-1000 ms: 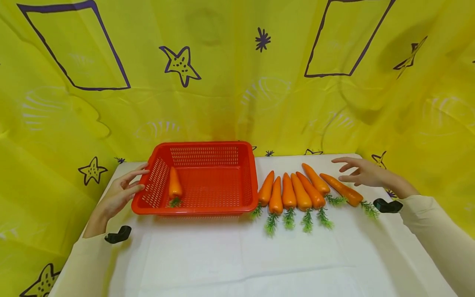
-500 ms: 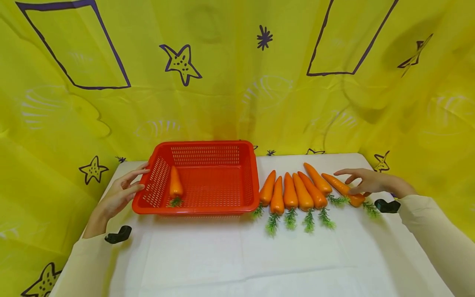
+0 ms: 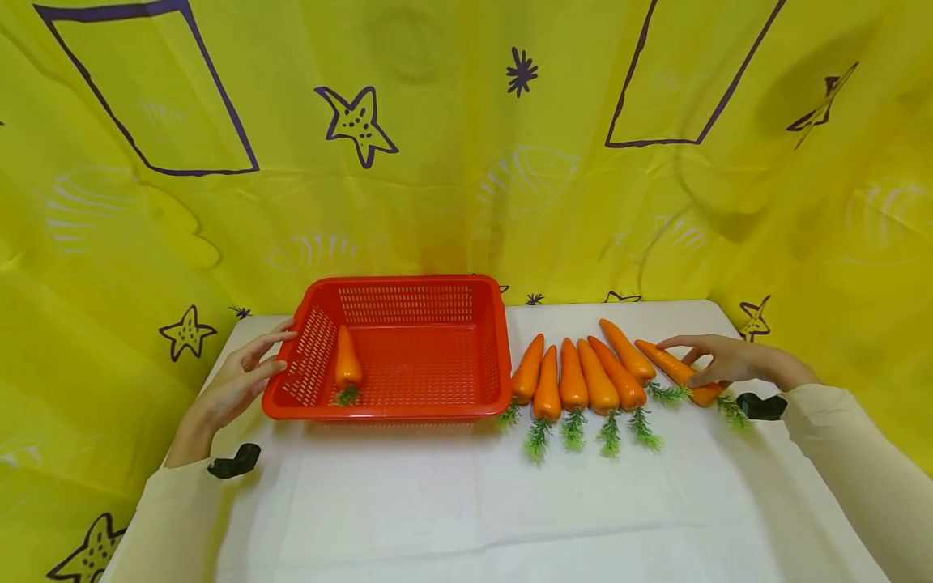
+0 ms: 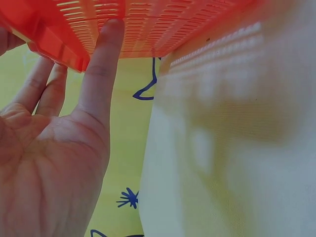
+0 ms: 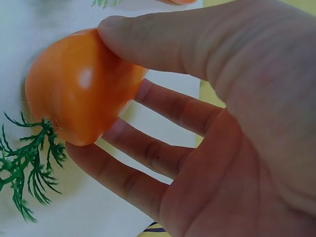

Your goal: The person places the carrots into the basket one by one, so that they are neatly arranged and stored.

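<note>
Three fingers and thumb of the right hand (image 3: 731, 359) pinch a carrot (image 5: 74, 89), clear only from the wrist; the left hand (image 3: 232, 385), seemingly straight-fingered, touches a red basket (image 3: 394, 412).

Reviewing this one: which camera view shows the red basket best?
The head view: it shows the red basket whole, with one carrot inside. The left wrist view shows only a slotted part of it, close up, with the left hand at it. The right wrist view shows none of it.
</note>
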A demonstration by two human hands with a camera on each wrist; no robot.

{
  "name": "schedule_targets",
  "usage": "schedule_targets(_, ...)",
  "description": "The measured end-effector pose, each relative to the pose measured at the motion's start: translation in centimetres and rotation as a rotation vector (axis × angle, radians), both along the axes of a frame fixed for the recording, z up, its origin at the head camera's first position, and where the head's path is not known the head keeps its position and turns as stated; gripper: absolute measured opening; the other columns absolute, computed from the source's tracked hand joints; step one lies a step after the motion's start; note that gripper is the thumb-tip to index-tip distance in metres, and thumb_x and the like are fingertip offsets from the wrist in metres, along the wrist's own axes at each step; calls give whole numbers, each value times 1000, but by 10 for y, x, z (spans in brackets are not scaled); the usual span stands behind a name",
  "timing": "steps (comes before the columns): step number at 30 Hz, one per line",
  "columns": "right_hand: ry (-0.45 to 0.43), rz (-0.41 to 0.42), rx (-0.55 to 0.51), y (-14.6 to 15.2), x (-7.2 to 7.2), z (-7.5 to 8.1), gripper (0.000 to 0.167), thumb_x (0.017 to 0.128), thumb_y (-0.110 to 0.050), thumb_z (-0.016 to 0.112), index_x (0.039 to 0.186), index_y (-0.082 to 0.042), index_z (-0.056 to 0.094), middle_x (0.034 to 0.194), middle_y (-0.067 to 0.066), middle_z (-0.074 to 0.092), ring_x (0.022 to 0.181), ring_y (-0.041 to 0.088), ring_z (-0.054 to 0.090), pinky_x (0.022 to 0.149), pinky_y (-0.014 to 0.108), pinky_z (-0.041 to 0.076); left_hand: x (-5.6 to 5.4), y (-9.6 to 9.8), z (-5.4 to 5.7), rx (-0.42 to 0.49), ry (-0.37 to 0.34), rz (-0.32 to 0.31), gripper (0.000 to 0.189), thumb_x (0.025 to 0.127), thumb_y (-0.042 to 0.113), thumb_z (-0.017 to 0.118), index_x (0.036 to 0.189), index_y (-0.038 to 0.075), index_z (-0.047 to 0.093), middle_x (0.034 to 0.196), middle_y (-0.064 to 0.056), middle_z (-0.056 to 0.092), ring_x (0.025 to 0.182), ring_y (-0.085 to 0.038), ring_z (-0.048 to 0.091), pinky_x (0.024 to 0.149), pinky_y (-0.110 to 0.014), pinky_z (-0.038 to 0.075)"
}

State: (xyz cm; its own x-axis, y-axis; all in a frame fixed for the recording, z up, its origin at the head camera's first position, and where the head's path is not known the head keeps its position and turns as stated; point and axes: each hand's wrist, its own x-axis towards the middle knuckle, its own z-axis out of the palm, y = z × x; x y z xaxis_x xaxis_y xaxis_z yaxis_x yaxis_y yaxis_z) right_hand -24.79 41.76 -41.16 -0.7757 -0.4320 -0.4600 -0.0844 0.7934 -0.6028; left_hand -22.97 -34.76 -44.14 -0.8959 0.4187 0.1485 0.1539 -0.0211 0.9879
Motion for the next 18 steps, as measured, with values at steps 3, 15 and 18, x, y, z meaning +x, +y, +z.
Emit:
schedule_targets(3,9,8,5,1,0,0,73,92,-6,73,155,-1,36,136,41,48,120,49,55,83,42,58,0,0,0,7,-2,-3,46,105,-7,46,151,-4,43,173,-5,11,140,1,39,100,-21,51)
schedule_targets(15,4,13,-15,0,1,1,73,92,-7,74,154,-1,36,135,41,50,118,47,57,83,41,57,1,-1,1,-19,-9,-4,47,105,-5,46,152,-3,42,173,-3,11,143,-2,34,101,-21,49)
schedule_targets(18,6,8,-20,0,2,2,73,92,-6,74,154,0,37,135,41,50,118,47,57,83,41,58,1,-1,2,-24,-15,-4,47,106,-4,46,153,-2,41,173,-2,11,144,-4,32,102,-21,49)
